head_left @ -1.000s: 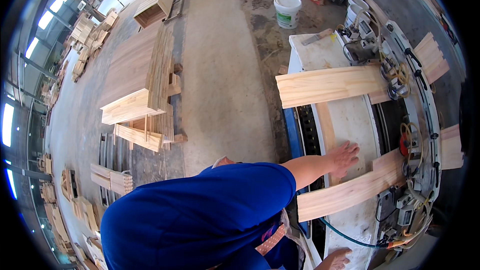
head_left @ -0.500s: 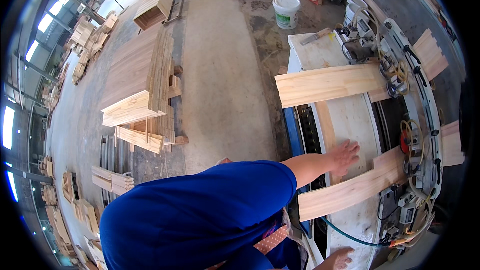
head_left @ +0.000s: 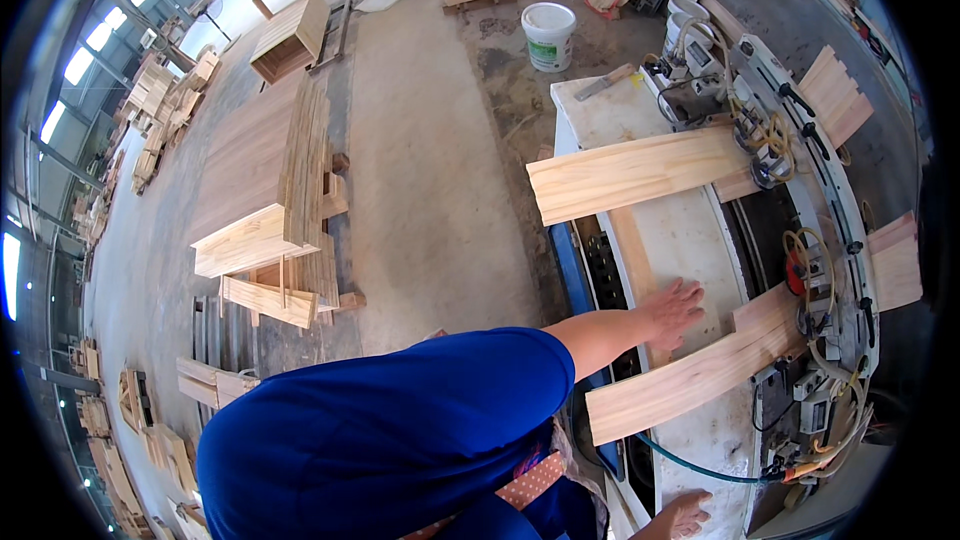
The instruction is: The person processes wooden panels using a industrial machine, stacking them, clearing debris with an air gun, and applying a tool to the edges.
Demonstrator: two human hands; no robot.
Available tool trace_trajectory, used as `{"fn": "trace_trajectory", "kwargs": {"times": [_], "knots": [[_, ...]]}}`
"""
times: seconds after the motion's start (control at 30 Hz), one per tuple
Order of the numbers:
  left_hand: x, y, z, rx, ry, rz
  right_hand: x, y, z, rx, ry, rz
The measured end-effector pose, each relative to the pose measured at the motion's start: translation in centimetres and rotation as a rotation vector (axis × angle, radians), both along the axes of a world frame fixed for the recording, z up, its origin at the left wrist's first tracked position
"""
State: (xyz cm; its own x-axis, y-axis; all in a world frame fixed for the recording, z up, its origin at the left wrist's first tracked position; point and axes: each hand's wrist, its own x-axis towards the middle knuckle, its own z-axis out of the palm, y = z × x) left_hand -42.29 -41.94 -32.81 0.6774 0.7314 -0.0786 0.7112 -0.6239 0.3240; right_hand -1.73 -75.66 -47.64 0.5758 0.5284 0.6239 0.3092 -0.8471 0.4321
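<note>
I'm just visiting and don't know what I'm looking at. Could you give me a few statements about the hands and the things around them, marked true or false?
1. The left hand is open, with nothing in its grip. True.
2. The right hand is holding a hammer. False: it is open and holds nothing.
3. In the picture, the left hand is between the upper board and the lower board. True.
4. The white bucket stands on the white work surface. False: it stands on the floor.
5. The person's sleeve is blue. True.
</note>
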Motion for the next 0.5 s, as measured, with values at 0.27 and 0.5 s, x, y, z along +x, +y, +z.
{"fn": "trace_trajectory", "kwargs": {"times": [0.27,0.5], "knots": [[-0.6,-0.1,0.2,-0.011,0.021,-0.003,0.4,-1.0,-0.5,-0.187,0.326,-0.302],[-0.7,0.1,-1.1,0.036,-0.042,0.021,0.5,-0.2,-0.3,-0.185,-0.414,0.106]]}}
